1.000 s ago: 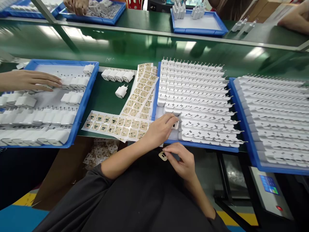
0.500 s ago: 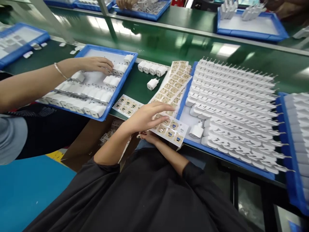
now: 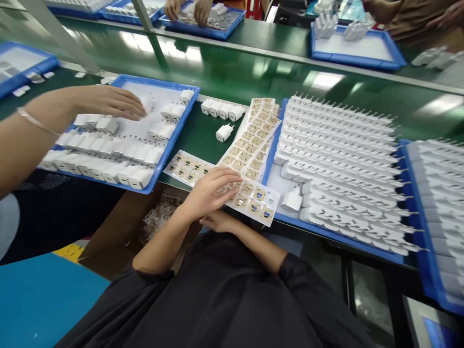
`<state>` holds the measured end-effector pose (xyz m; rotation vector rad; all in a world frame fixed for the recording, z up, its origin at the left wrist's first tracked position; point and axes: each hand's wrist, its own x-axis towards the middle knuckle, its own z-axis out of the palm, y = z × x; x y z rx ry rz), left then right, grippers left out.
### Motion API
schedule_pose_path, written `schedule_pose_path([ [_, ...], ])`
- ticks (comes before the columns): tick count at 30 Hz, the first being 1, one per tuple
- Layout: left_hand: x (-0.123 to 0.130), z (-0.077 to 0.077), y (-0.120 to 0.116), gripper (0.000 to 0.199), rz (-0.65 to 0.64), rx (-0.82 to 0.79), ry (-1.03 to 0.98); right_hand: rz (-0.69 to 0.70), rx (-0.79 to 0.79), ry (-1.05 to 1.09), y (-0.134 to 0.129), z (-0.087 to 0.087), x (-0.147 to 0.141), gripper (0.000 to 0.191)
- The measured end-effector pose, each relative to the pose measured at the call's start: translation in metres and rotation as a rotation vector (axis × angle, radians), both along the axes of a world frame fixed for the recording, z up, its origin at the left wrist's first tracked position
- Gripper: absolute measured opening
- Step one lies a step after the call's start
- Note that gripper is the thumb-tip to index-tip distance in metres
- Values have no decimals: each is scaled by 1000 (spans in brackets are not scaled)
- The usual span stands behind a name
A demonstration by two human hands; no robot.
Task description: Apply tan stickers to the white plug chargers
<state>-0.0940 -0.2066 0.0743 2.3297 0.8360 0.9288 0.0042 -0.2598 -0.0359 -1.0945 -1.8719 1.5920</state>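
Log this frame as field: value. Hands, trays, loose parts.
Left hand: over white sheet of beige rounded stickers; contact unclear
Right hand: below left hand; grip unclear
Blue plastic tray: rows of white plastic plug adapters, one standing apart
Green tabletop: four adapters in a row, one loose
Co-worker's hand: above another blue tray

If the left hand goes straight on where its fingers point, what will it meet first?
The left hand would probably brush the sheet of beige pieces first, just beneath it; how close is unclear. Beyond comes the edge of the blue tray.
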Motion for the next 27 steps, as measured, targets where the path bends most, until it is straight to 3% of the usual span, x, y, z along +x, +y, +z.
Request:
schedule_pose_path([
  [2,25,-7,5,29,-53,60,95,122,52,25,-22,29,27,20],
  [4,43,-14,8,39,-79,96,188,256,264,52,-47,60,56,24],
  [6,53,-21,9,43,-115,101,241,150,382,44,-69,84,83,24],
  [8,57,-26,8,39,-153,94,255,-132,491,6,-85,96,105,22],
  [11,55,-29,4,32,-208,98,269,-583,696,-200,-93,92,128,26],
  [13,53,-29,1,28,-228,122,281,-715,793,-378,-91,84,134,28],
  [19,42,-31,-4,31,-273,113,283,-696,883,-633,-82,72,134,24],
  [27,39,-30,-3,35,-291,77,302,-675,988,-632,-80,71,133,18],
])
